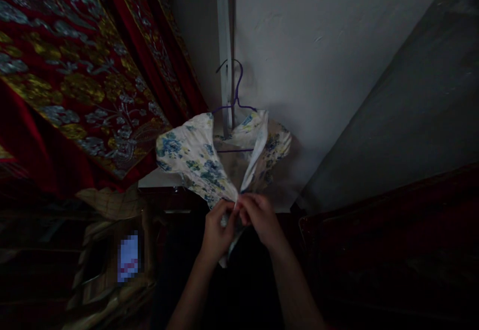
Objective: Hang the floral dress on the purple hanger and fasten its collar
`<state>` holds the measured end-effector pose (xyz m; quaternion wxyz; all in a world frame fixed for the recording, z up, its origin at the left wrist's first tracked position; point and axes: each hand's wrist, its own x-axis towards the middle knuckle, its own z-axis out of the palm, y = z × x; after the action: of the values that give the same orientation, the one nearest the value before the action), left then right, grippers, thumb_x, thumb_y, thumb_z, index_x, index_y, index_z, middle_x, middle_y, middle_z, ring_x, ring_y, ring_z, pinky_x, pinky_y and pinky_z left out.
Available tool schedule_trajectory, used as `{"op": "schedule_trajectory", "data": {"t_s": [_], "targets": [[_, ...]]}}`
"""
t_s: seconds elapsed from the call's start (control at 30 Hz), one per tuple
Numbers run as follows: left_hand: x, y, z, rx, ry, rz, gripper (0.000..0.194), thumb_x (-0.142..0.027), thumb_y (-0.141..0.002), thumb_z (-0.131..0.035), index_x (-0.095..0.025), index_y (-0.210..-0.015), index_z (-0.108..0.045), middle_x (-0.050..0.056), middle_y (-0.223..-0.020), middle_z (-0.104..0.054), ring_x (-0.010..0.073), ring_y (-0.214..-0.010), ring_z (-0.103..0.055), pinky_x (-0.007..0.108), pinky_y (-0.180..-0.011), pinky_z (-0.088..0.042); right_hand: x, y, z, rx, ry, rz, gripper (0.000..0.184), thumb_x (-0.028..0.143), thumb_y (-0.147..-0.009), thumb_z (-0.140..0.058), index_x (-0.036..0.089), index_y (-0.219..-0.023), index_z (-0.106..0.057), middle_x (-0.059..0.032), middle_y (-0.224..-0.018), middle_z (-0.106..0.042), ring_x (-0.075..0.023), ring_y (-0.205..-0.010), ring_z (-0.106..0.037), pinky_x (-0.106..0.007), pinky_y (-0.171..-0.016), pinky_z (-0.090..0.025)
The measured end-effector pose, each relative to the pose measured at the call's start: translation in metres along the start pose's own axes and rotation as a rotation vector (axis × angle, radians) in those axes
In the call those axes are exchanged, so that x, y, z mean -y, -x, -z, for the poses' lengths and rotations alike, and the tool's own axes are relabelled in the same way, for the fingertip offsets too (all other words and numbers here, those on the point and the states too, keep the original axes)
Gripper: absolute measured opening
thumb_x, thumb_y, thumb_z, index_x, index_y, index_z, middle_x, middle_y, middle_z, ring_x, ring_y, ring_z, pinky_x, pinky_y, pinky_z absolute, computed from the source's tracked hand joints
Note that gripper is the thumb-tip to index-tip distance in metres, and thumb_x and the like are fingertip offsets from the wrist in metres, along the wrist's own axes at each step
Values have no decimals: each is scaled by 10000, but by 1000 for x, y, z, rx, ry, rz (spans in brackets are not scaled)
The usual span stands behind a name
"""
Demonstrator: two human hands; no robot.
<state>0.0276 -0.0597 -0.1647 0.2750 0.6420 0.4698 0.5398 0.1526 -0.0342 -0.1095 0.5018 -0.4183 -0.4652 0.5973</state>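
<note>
A white blouse with blue, green and yellow flowers hangs on a thin purple wire hanger. Its neckline falls open in a V, and both short sleeves spread out to the sides. At the bottom of that V, my left hand pinches one front edge. My right hand grips the opposite edge right beside it, the fingertips of both hands nearly meeting. Whether a button lies between the fingers is too dark and small to see. Below my hands, the lower part of the blouse hangs partly hidden.
The hanger hooks onto a narrow upright pole against a pale wall. Red cloth with gold and silver embroidery hangs at the left. Lower left stands a wooden chair-like frame with a blurred bright screen. Dark red furniture is at the right.
</note>
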Motion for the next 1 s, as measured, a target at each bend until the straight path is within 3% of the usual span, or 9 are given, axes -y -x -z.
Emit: {"op": "schedule_trajectory", "data": {"t_s": [0.2, 0.3, 0.43, 0.53, 0.63, 0.7, 0.83, 0.9, 1.0], "targets": [[17, 6, -6, -17, -48, 109, 175, -275, -916, -580, -173, -821, -685, 44, -764, -679, 201, -742, -626, 286, -712, -459, 115, -77, -5, -37, -35, 216, 246, 276, -754, -606, 166, -534, -593, 50, -376, -484, -42, -335, -344, -179, -356, -203], [22, 5, -4, -12, -45, 128, 167, -276, -906, -590, -171, -825, -691, 36, -737, -683, 196, -711, -626, 283, -692, -458, 138, -81, -19, -8, -76, 244, 252, 242, -793, -576, 160, -556, -604, 42, -399, -506, -40, -342, -371, -173, -363, -213], [10, -12, 15, 77, -22, 138, 98, -236, -829, -678, -183, -762, -727, 35, -748, -717, 202, -738, -654, 282, -722, -480, 120, -62, -21, -14, -153, 279, 263, 311, -808, -579, 184, -578, -581, 53, -405, -494, -54, -354, -385, -185, -365, -221], [-23, -43, 35, 59, 68, 79, 101, -213, -782, -764, -197, -879, -786, 66, -911, -764, 224, -884, -690, 295, -859, -495, 107, -49, -18, -5, -142, 324, 273, 355, -807, -593, 195, -587, -572, 63, -413, -486, -54, -366, -394, -187, -371, -234], [-71, -87, 50, -133, 191, -120, 437, -213, -808, -779, -209, -1240, -710, 52, -954, -752, 192, -877, -680, 291, -904, -491, 107, -39, -22, -12, -93, 386, 293, 375, -833, -589, 201, -598, -573, 63, -427, -490, -56, -372, -410, -191, -384, -256], [-101, -116, 54, -146, 116, -301, 480, -244, -874, -721, -204, -1342, -624, 21, -905, -716, 164, -816, -652, 285, -845, -498, 109, -36, -27, 4, -57, 424, 308, 387, -864, -573, 205, -616, -580, 64, -434, -491, -61, -371, -417, -197, -393, -270], [-136, -149, 58, -84, -255, -490, 180, -299, -941, -643, -133, -961, -707, -13, -765, -629, 126, -717, -595, 270, -794, -489, 98, -47, -22, -11, 114, 496, 318, 380, -899, -560, 203, -640, -609, 56, -445, -502, -85, -396, -443, -219, -440, -314], [-138, -152, 68, -211, -327, -535, 200, -320, -950, -641, -131, -897, -682, -20, -767, -615, 120, -738, -594, 274, -824, -494, 80, -57, -13, -71, 219, 485, 335, 362, -888, -565, 200, -597, -601, 47, -427, -495, -98, -403, -441, -234, -457, -322], [-119, -149, 107, -541, -276, -514, 208, -336, -951, -651, -130, -924, -657, -37, -794, -623, 107, -756, -596, 265, -823, -503, 44, -60, 0, -77, 241, 361, 348, 383, -861, -575, 202, -564, -585, 41, -400, -478, -109, -391, -430, -244, -445, -305]]}}
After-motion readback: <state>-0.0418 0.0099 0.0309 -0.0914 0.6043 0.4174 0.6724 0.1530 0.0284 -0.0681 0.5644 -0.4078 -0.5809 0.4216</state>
